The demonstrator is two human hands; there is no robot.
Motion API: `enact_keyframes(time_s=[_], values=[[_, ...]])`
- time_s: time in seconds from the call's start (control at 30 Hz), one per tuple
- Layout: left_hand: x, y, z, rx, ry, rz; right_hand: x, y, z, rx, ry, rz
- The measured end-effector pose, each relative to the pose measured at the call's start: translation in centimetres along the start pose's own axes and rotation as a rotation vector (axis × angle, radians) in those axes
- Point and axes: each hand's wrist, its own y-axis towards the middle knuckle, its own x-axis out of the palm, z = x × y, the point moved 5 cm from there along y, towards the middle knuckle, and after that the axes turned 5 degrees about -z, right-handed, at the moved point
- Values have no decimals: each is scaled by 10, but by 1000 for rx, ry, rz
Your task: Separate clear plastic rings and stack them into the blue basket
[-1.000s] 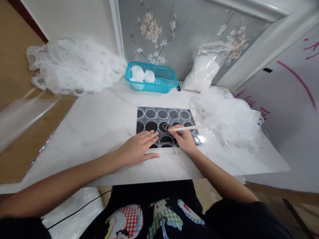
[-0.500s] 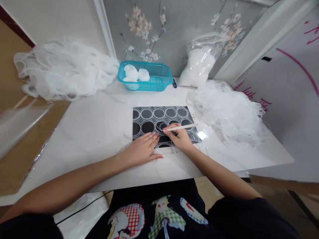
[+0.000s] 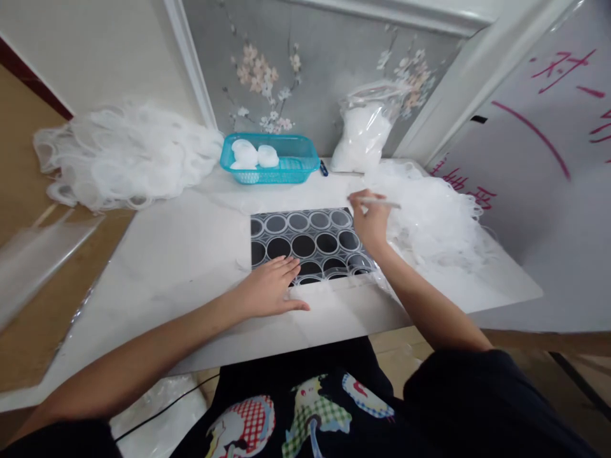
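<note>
A dark sheet with rows of pale-rimmed circles [image 3: 303, 245] lies on the white table [image 3: 191, 254]. My left hand [image 3: 273, 285] rests flat on the sheet's lower left part, fingers spread, holding nothing. Above the sheet's right edge, my right hand [image 3: 371, 219] is closed around a thin pale stick [image 3: 382, 203], which points to the right. Just beyond that hand spreads a pile of white translucent rings [image 3: 429, 216]. Whether my right fingers also pinch a ring is too blurred to tell.
A blue basket [image 3: 270, 175] with several white round pieces stands at the back. Right of it are a small dark blue object [image 3: 323, 168] and a clear bag of white material [image 3: 363, 137]. Another white ring pile [image 3: 128, 156] lies at the back left.
My right hand has lifted off the sheet's middle and moved right and away from me with the stick. My left hand stays on the sheet. The camera view has shifted slightly.
</note>
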Motion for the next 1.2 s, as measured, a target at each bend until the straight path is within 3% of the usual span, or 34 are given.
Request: enact_keyframes(time_s=[0.13,0.23,0.33,0.6,0.73,0.8,0.87,1.0,1.03,1.1,1.2], values=[[-3,14,6,9,40,71,15,-44,1,-3,338,-216],[0,31,17,66,29,39,25,-70,1,121,563,-245],[2,46,24,64,47,27,30,-72,3,212,651,-274],[7,51,22,46,30,19,29,-68,3,100,503,-305],[7,50,20,65,-31,34,26,-84,-17,-109,160,-269],[6,50,20,82,-55,38,22,-79,-25,-200,-7,-290],[5,50,20,80,-56,10,12,-56,-17,-173,-112,-265],[-2,48,19,53,-31,-62,-27,-4,31,122,-195,6],[-5,49,19,49,-31,-52,-33,-2,43,201,-161,70],[-12,54,20,40,-24,5,-29,-13,53,178,26,-13],[-15,67,27,73,-3,62,-12,-49,54,196,395,-159]])
